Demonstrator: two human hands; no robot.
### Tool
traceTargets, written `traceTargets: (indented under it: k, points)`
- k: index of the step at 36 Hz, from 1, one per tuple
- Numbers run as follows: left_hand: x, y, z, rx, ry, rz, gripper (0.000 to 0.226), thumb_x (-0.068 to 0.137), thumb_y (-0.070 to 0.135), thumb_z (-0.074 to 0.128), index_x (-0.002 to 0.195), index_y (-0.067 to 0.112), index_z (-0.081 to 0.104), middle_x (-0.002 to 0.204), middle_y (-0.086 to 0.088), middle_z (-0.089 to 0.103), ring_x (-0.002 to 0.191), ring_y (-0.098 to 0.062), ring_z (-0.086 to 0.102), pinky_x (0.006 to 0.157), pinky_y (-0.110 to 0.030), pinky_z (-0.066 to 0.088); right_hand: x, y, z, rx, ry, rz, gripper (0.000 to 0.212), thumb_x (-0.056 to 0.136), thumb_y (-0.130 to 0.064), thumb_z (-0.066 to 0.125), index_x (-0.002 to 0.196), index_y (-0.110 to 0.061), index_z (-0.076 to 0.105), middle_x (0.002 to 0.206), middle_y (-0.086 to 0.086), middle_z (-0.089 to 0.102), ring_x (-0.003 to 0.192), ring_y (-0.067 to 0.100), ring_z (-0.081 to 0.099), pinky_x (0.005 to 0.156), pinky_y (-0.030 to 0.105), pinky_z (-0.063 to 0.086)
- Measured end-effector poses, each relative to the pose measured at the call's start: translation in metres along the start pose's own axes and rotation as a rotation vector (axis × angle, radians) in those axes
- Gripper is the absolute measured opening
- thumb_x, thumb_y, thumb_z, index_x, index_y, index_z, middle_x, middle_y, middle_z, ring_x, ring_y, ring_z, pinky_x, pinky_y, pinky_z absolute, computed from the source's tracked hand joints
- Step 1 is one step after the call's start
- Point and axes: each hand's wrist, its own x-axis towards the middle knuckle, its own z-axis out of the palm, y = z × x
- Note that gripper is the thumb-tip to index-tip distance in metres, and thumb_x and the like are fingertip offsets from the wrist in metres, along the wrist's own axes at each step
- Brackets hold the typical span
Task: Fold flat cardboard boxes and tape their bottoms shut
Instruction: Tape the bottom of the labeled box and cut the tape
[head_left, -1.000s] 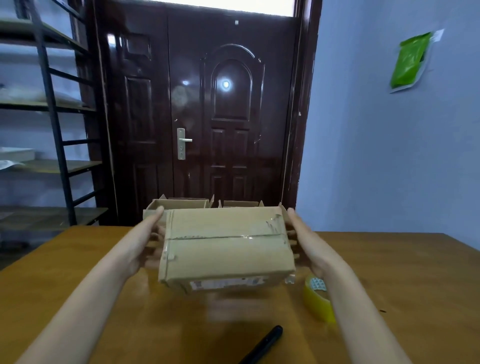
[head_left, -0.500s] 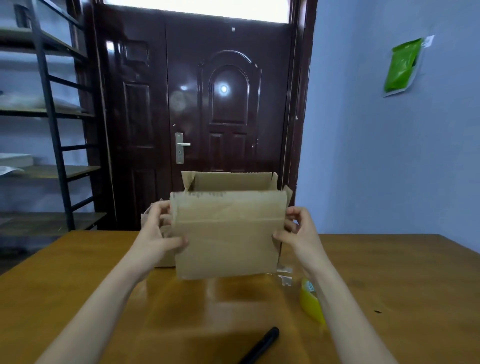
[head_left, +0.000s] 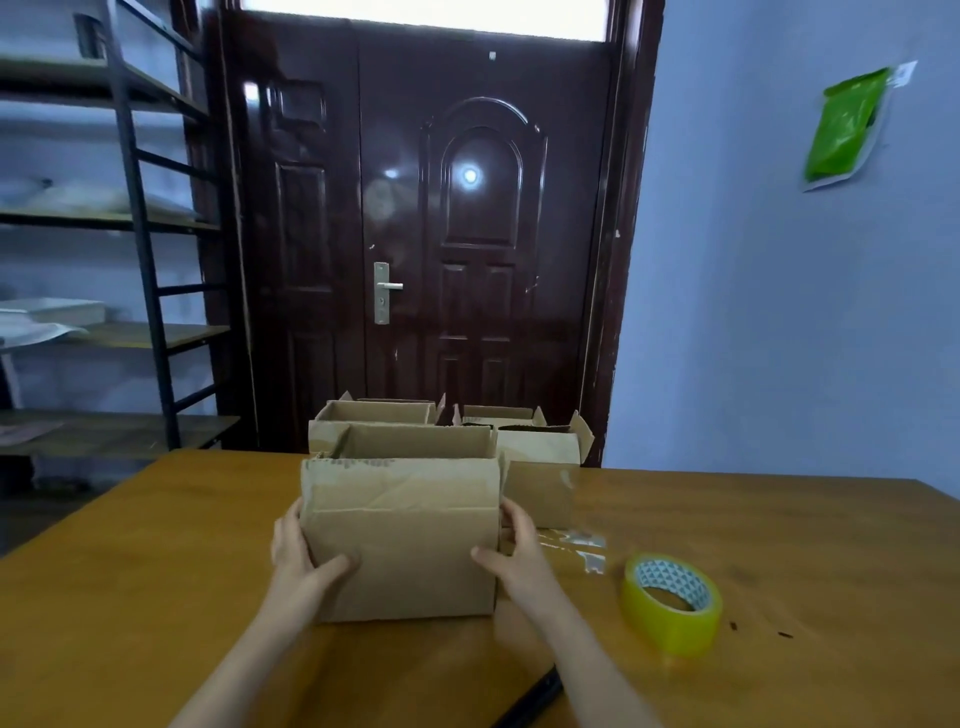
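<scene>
Head view shows our worktop (head_left: 156, 571) filling the lower frame, with the box (head_left: 402, 530) upright at lower centre, mouth up, long axis running left to right. Finished boxes (head_left: 540, 467) stand just behind it. We clasp it between both hands: left hand (head_left: 301, 561) on its left end, right hand (head_left: 519, 556) on its right, thumbs across the near face. Neither is nearer. The tape roll (head_left: 672, 605) lies lower right, nearer our right hand.
</scene>
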Motion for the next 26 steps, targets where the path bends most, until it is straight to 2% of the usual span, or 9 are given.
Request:
traceTargets:
  k: [2,4,7,17,19,22,24,26]
  points:
    - [0.002,-0.009,0.002,-0.011,0.018,0.006,0.090,0.078,0.016,0.076,0.146,0.022,0.018,0.142,0.000,0.029,0.134,-0.028,0.028,0.110,-0.055,0.029,0.003,0.003,0.008,-0.022,0.027,-0.006,0.058,0.086,-0.009,0.066,0.128,-0.031,0.033,0.128,-0.006,0.040,0.118,0.010,0.041,0.091,0.021,0.045]
    - [0.004,-0.013,0.005,-0.007,0.034,0.012,0.089,0.078,0.011,0.075,0.146,0.020,0.018,0.144,-0.002,0.028,0.134,-0.028,0.028,0.110,-0.055,0.028,0.006,0.003,0.011,-0.040,0.052,0.006,0.057,0.086,-0.010,0.066,0.132,-0.022,0.035,0.126,-0.005,0.039,0.115,0.009,0.041,0.088,0.018,0.044]
    - [0.007,-0.013,0.007,-0.013,0.043,0.015,0.089,0.077,0.008,0.075,0.146,0.019,0.019,0.142,-0.002,0.030,0.132,-0.026,0.031,0.110,-0.054,0.030,0.008,0.003,0.011,-0.049,0.060,0.031,0.055,0.087,-0.011,0.066,0.133,-0.018,0.037,0.124,-0.006,0.039,0.110,0.007,0.041,0.075,0.013,0.043]
    - [0.014,-0.008,0.009,-0.010,-0.054,0.055,0.088,0.079,0.008,0.073,0.146,0.021,0.017,0.141,-0.003,0.030,0.128,-0.023,0.035,0.107,-0.046,0.036,0.013,0.008,0.003,-0.065,0.127,0.033,0.049,0.084,-0.006,0.066,0.127,-0.013,0.043,0.122,0.001,0.040,0.108,0.011,0.046,0.070,0.012,0.044]
    - [0.014,-0.005,0.008,-0.041,-0.081,0.050,0.093,0.075,0.020,0.077,0.146,0.022,0.017,0.140,-0.002,0.030,0.126,-0.021,0.035,0.102,-0.038,0.040,0.013,0.010,-0.001,-0.073,0.118,0.029,0.049,0.085,-0.007,0.067,0.127,-0.012,0.042,0.123,0.001,0.040,0.103,0.006,0.046,0.070,0.012,0.045]
    - [0.011,0.003,0.000,-0.102,-0.132,0.054,0.103,0.051,0.054,0.073,0.138,0.032,0.021,0.129,0.007,0.038,0.116,-0.012,0.042,0.084,-0.020,0.042,0.012,0.010,-0.006,-0.067,0.072,0.001,0.050,0.090,-0.019,0.063,0.133,-0.013,0.038,0.126,-0.001,0.039,0.107,0.004,0.046,0.076,0.012,0.045]
    - [0.011,0.011,-0.005,-0.144,-0.123,0.083,0.109,0.042,0.074,0.070,0.134,0.036,0.024,0.124,0.016,0.040,0.110,-0.002,0.044,0.080,-0.017,0.039,0.011,0.006,-0.015,-0.069,0.093,-0.037,0.052,0.094,-0.030,0.054,0.139,-0.014,0.033,0.132,-0.003,0.038,0.119,0.008,0.042,0.089,0.013,0.039]
    - [0.015,0.018,-0.015,-0.099,-0.056,0.149,0.105,0.050,0.081,0.060,0.137,0.031,0.027,0.126,0.012,0.043,0.111,-0.003,0.045,0.083,-0.019,0.039,0.014,-0.002,-0.023,-0.113,0.129,-0.080,0.051,0.098,-0.036,0.044,0.143,-0.016,0.032,0.136,-0.006,0.036,0.123,0.006,0.036,0.098,0.019,0.034]
